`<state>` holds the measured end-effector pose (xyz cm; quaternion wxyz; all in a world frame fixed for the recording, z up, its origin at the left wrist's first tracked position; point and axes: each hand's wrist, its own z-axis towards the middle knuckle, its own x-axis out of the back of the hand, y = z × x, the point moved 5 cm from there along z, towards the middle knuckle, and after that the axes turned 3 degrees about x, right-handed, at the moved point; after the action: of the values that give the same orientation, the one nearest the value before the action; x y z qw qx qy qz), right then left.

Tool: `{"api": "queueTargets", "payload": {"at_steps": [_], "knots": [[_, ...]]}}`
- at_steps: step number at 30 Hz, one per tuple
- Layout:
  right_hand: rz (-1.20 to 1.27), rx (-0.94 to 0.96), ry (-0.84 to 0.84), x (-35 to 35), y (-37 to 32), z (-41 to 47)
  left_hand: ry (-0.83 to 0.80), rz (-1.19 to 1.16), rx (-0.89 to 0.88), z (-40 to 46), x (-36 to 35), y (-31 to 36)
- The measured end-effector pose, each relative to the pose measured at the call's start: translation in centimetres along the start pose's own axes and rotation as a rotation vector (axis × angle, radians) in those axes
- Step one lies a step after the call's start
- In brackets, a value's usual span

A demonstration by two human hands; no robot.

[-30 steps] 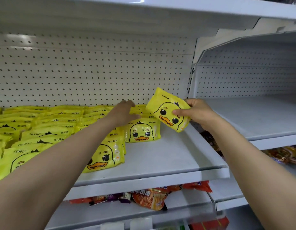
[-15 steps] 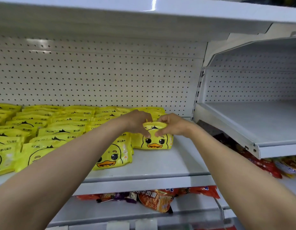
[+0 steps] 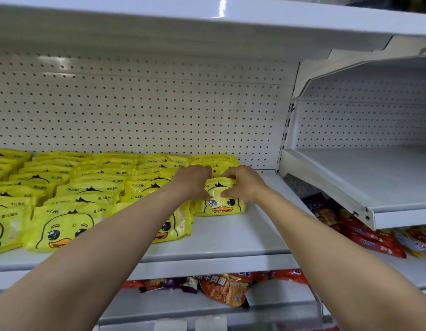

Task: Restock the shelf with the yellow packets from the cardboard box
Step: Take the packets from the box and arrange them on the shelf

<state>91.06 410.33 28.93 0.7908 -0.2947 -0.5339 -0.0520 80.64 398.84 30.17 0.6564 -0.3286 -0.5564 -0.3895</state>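
Head view: both hands on the front yellow packet (image 3: 220, 201), rightmost row of the shelf (image 3: 231, 237), standing upright against the packets behind it. Left hand (image 3: 195, 180) has fingers curled over the top left edge, thumb on the face. Right hand (image 3: 243, 183) pinches the top right edge the same way.

Packet looks like a soft film pouch: light, squashy, glossy so likely a bit slippery. Not fragile. Best hold is probably the top seam or both sides; squeezing the middle just deforms it. Other rows of yellow packets (image 3: 87, 189) fill the shelf to the left. Cardboard box not in view. Noodle packs (image 3: 225, 287) on the shelf below.
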Motion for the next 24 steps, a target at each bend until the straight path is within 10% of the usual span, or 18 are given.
{"api": "queueTargets", "payload": {"at_steps": [15,24], "knots": [[-0.415,0.095,-0.018,3.0,-4.5,0.0,0.102,-0.128,0.03,-2.5,2.6,-1.8],[-0.217,0.416,0.144,6.1,-15.8,-0.4,0.348,-0.071,0.212,-11.7,11.0,-10.6]]}}
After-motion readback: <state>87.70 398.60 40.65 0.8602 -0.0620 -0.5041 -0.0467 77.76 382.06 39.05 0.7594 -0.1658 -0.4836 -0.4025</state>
